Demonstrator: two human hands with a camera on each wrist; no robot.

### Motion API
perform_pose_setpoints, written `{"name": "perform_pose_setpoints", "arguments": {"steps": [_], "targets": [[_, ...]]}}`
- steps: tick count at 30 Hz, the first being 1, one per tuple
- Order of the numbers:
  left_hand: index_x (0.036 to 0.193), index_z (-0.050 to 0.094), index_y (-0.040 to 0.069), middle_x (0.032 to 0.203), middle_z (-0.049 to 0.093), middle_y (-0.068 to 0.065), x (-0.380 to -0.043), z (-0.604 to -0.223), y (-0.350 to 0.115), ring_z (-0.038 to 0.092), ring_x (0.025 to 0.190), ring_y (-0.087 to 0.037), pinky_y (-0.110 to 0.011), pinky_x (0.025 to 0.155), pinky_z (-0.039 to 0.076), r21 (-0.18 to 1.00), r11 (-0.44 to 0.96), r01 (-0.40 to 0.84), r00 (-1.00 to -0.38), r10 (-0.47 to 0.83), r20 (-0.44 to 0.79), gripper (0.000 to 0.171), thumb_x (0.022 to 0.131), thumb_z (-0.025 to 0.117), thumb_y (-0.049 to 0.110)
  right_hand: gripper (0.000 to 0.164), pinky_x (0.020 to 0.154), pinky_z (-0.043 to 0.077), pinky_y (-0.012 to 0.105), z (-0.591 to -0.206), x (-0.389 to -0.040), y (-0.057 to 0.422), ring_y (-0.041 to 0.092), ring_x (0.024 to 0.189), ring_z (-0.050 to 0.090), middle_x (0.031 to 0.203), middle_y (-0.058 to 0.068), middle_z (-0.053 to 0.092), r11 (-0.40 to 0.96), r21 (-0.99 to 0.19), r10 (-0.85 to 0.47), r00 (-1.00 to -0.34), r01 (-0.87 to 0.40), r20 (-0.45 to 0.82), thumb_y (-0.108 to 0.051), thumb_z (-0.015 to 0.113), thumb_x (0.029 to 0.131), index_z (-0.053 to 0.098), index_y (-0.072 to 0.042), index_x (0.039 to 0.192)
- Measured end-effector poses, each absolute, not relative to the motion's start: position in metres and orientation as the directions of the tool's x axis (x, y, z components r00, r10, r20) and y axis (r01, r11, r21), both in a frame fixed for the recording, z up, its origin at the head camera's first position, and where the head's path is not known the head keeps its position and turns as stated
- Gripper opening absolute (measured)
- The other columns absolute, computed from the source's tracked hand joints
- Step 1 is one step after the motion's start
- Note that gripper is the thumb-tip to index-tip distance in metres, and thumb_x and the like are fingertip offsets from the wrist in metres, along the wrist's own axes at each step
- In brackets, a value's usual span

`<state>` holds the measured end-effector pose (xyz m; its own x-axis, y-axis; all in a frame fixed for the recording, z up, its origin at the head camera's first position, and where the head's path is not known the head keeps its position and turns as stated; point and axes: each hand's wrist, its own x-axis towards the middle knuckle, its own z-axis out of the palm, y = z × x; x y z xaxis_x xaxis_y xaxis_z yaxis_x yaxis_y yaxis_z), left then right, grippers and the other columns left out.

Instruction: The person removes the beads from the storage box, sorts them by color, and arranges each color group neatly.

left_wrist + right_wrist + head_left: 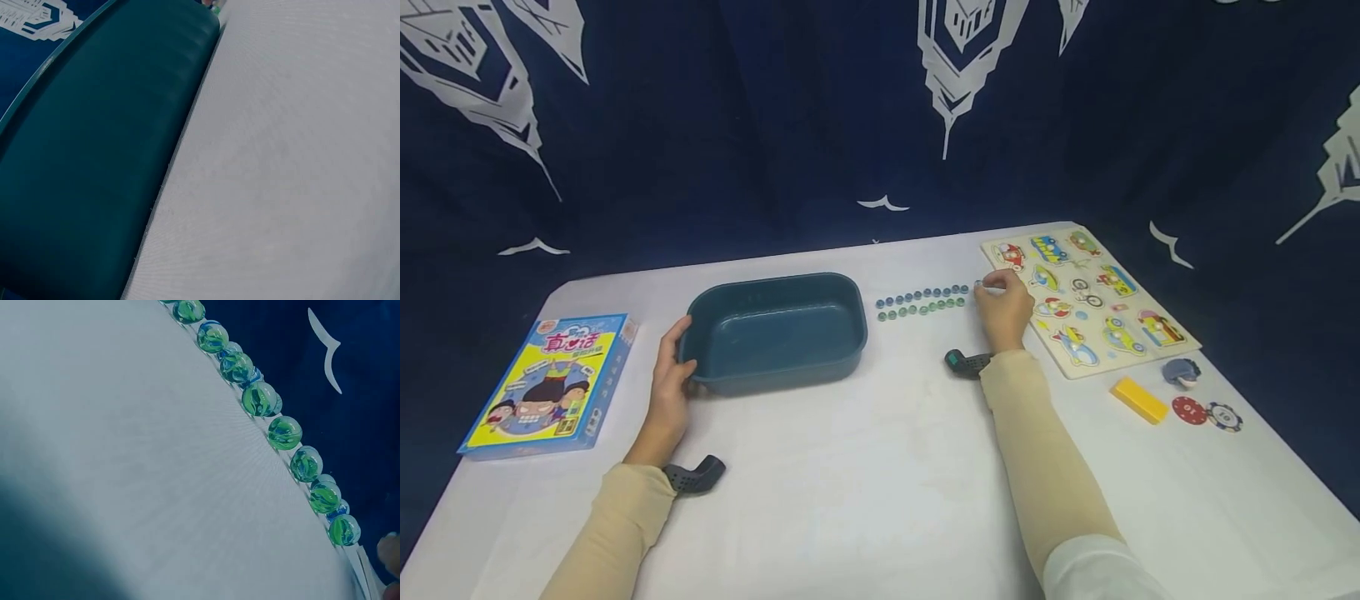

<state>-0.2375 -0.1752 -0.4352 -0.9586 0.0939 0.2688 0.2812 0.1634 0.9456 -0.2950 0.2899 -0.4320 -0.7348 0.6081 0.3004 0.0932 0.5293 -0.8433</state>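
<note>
A dark teal plastic basin stands on the white table. My left hand holds its left end, thumb at the front corner and fingers along the side; in the left wrist view only the basin's outer wall shows, not the fingers. To the basin's right lie two rows of glass marbles, blue marbles behind and green marbles in front. At the right end of the blue row my right hand pinches a marble, mostly covered by the fingertips. Green marbles line up in the right wrist view.
A wooden picture puzzle board lies just right of my right hand. Nearer the right edge are a yellow block, a small blue-grey object, a red chip and a black-and-white chip. A blue-and-yellow game box lies at left.
</note>
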Motion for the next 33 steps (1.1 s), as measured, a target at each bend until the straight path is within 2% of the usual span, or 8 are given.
{"name": "perform_pose_setpoints", "arguments": {"steps": [3,10,13,20,25,29,33], "targets": [[0.157,0.019,0.005,0.167,0.010,-0.009,-0.238,-0.435,-0.175,0.001,0.153,-0.024,-0.044,0.120,0.001,0.946,0.149,0.288,-0.957,0.091,0.277,0.074,0.084,0.030,0.001,0.019,0.096,0.040,0.049,-0.436,-0.300,0.292,0.038,0.105,0.060,0.109,0.014,0.073,0.572,-0.810,0.593,-0.748,0.130,0.299,-0.010,0.070,0.084,0.065,-0.006,0.102],[0.158,0.017,0.008,0.167,0.009,-0.006,-0.237,-0.437,-0.176,0.000,0.154,-0.023,-0.048,0.120,-0.002,0.944,0.182,0.276,-0.960,0.096,0.262,0.074,0.085,0.030,0.003,0.021,0.085,0.047,0.049,-0.436,-0.300,0.287,0.036,0.097,0.067,0.106,0.012,0.074,0.645,-0.750,0.554,-0.766,0.147,0.326,-0.008,0.069,0.083,0.064,-0.008,0.104],[0.158,0.017,0.008,0.167,0.008,-0.006,-0.237,-0.437,-0.176,-0.001,0.154,-0.023,-0.047,0.120,-0.001,0.944,0.178,0.277,-0.960,0.101,0.262,0.074,0.085,0.029,0.003,0.022,0.082,0.048,0.048,-0.434,-0.299,0.285,0.035,0.094,0.068,0.105,0.012,0.074,0.664,-0.732,0.545,-0.769,0.153,0.334,-0.007,0.069,0.084,0.064,-0.007,0.105],[0.158,0.016,0.007,0.167,0.008,-0.007,-0.238,-0.436,-0.176,0.000,0.154,-0.023,-0.046,0.121,0.000,0.947,0.160,0.279,-0.959,0.103,0.265,0.074,0.085,0.029,0.002,0.024,0.083,0.048,0.048,-0.430,-0.297,0.284,0.035,0.094,0.069,0.106,0.013,0.074,0.670,-0.724,0.539,-0.778,0.163,0.323,-0.007,0.071,0.084,0.064,-0.006,0.108],[0.158,0.016,0.007,0.167,0.008,-0.006,-0.237,-0.437,-0.175,-0.001,0.154,-0.022,-0.047,0.121,-0.001,0.950,0.154,0.272,-0.960,0.105,0.258,0.074,0.085,0.028,0.002,0.031,0.087,0.048,0.050,-0.422,-0.295,0.281,0.037,0.102,0.066,0.113,0.012,0.072,0.684,-0.707,0.536,-0.781,0.179,0.321,-0.002,0.067,0.083,0.064,-0.005,0.114],[0.158,0.016,0.006,0.167,0.008,-0.008,-0.237,-0.436,-0.176,0.000,0.153,-0.023,-0.045,0.121,0.001,0.946,0.153,0.286,-0.956,0.109,0.271,0.074,0.085,0.028,0.001,0.034,0.086,0.048,0.050,-0.397,-0.290,0.265,0.038,0.103,0.065,0.116,0.011,0.071,0.731,-0.671,0.469,-0.805,0.122,0.364,-0.001,0.067,0.084,0.064,-0.006,0.118],[0.157,0.017,0.006,0.167,0.009,-0.009,-0.239,-0.436,-0.175,0.000,0.153,-0.023,-0.043,0.121,0.000,0.944,0.144,0.297,-0.953,0.107,0.284,0.073,0.085,0.029,0.001,0.032,0.075,0.048,0.041,-0.370,-0.285,0.238,0.031,0.083,0.066,0.112,0.010,0.072,0.774,-0.632,0.296,-0.864,-0.032,0.408,-0.004,0.069,0.086,0.065,-0.006,0.118]]}}
